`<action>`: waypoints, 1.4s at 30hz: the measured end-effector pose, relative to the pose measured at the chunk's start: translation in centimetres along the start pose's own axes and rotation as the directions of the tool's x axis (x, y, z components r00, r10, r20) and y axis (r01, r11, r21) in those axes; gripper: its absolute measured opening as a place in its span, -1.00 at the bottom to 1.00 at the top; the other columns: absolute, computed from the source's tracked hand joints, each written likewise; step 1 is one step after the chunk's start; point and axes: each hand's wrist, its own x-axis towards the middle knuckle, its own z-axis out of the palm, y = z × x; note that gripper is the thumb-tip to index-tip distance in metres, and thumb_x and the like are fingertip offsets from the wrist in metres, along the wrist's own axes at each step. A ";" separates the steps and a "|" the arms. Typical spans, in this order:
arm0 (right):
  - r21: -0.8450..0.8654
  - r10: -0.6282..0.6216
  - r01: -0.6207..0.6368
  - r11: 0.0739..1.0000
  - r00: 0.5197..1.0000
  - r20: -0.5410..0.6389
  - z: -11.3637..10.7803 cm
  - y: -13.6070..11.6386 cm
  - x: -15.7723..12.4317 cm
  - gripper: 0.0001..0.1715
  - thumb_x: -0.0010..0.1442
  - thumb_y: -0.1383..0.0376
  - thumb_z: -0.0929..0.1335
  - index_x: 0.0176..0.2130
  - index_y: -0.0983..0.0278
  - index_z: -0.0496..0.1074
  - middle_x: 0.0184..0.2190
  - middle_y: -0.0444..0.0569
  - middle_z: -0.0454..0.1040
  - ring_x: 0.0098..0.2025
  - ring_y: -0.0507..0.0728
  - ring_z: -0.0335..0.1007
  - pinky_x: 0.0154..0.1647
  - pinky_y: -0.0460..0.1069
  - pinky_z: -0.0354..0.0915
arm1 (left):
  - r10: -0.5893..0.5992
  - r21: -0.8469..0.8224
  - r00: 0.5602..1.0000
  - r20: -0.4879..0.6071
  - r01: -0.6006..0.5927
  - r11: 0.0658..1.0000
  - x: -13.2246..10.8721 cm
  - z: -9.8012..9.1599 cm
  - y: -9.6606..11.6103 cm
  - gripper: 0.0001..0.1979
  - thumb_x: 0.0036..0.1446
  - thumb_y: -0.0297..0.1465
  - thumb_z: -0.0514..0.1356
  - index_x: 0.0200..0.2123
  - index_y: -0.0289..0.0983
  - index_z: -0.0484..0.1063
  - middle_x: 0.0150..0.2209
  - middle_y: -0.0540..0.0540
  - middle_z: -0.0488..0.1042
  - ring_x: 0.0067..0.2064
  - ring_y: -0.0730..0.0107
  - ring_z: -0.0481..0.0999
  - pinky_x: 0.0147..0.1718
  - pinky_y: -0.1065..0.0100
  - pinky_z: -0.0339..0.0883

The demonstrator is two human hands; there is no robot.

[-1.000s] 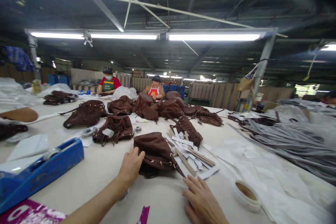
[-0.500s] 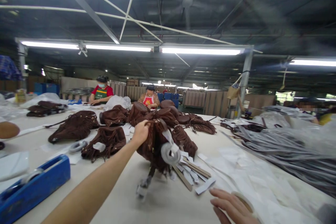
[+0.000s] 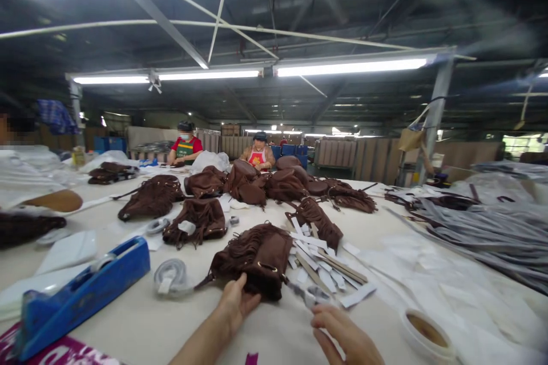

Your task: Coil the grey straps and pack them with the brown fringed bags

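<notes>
Fringed brown bag (image 3: 257, 256) flat on table (image 3: 141, 319), fringe pointing away; left hand (image 3: 237, 302) touching near edge

Our right hand (image 3: 346, 339) is cut off by the bottom edge, and so is the tape roll (image 3: 426, 333) beside it. The fringed bag (image 3: 257, 256) hides our left hand's (image 3: 235, 308) fingertips, so we cannot judge that grip. The purple sheet (image 3: 60, 351) runs out of frame.
</notes>
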 end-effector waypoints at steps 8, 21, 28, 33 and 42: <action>0.043 -0.028 0.027 0.999 0.999 0.018 2.6 -3.1 5.3 -0.82 0.25 0.38 0.24 -0.27 0.20 0.42 -0.21 0.00 0.50 -0.15 0.13 0.44 -0.12 -0.03 0.34 | 0.512 0.525 0.761 0.399 -0.647 0.552 -2.9 -3.3 4.8 -0.85 0.14 -0.42 0.12 -0.46 -0.25 0.43 -0.35 -0.10 0.42 -0.23 0.26 0.42 -0.15 0.31 0.30; -0.210 0.014 0.076 0.975 0.918 0.396 9.1 -3.4 18.2 -0.36 0.05 0.31 0.39 0.14 0.29 0.33 0.15 0.21 0.31 0.15 0.37 0.23 0.08 0.19 0.25 | 0.650 0.702 0.688 0.322 -0.635 0.324 4.9 -7.4 5.6 -0.32 -0.20 -0.59 -0.07 0.10 -0.43 0.21 0.10 -0.28 0.34 0.15 0.18 0.30 0.20 0.14 0.10; -0.224 0.039 0.073 0.972 0.888 0.459 12.0 -1.0 19.9 -0.70 -0.06 0.40 0.43 -0.24 0.24 0.51 -0.27 0.02 0.53 -0.20 0.22 0.48 -0.21 -0.01 0.33 | 0.608 0.644 0.731 0.311 -0.632 0.430 5.5 -7.6 3.7 -0.34 -0.24 -0.59 -0.06 0.05 -0.37 0.29 0.03 -0.20 0.41 0.10 0.21 0.34 0.19 0.18 0.12; -0.320 0.240 -0.194 0.927 0.964 0.110 10.4 2.5 18.9 -0.62 0.13 0.50 0.21 -0.10 0.29 0.44 -0.21 0.05 0.49 -0.13 0.15 0.43 -0.08 -0.01 0.31 | 0.572 0.660 0.765 0.296 -0.597 0.457 5.4 -7.4 3.3 -0.38 -0.25 -0.61 -0.07 -0.01 -0.31 0.32 -0.02 -0.15 0.44 0.06 0.25 0.38 0.14 0.24 0.17; -0.336 0.094 -0.168 0.927 0.970 -0.224 6.4 0.5 17.1 -0.62 0.08 0.54 0.18 -0.25 0.29 0.50 -0.17 0.10 0.47 -0.11 0.22 0.35 -0.05 0.06 0.22 | 0.618 0.664 0.718 0.319 -0.635 0.395 5.0 -6.6 2.7 -0.44 -0.25 -0.63 -0.07 -0.09 -0.30 0.34 -0.08 -0.17 0.43 0.01 0.24 0.36 0.09 0.21 0.19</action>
